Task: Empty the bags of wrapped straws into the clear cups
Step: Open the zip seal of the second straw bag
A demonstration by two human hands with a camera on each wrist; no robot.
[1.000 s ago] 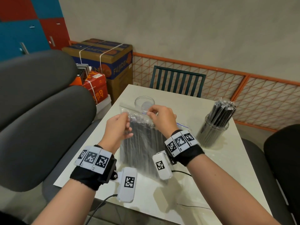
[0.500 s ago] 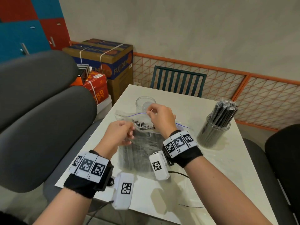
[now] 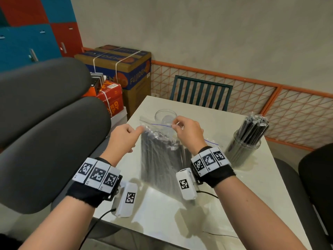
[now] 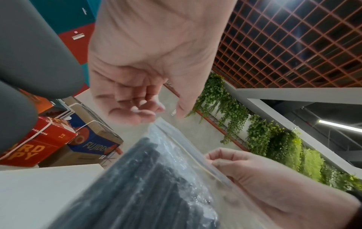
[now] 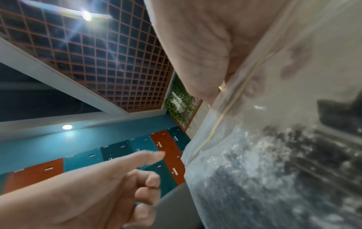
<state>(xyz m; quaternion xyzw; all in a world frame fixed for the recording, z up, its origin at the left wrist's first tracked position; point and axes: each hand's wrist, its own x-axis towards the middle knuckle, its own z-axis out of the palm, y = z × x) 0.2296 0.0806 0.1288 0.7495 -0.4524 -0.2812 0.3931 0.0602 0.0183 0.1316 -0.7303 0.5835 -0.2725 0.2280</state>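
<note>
While the right hand point(image 3: 188, 132) pinches its top, the bag point(image 3: 159, 159) extends below.

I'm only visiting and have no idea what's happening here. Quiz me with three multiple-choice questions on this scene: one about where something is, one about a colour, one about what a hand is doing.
1. Where does the filled cup stand?
A) on the table, to the person's right
B) on the floor
C) on a chair seat

2. What colour are the straws inside the bag?
A) white
B) red
C) black

3. What is the right hand doing?
A) lying flat on the table
B) pinching the bag's top edge
C) curled into an empty fist

Answers:
1 A: the filled cup sits on the table just beyond the right forearm.
2 C: the straws show black through the clear bag.
3 B: thumb and fingers pinch the top edge while the bag stands upright on the table.
</note>
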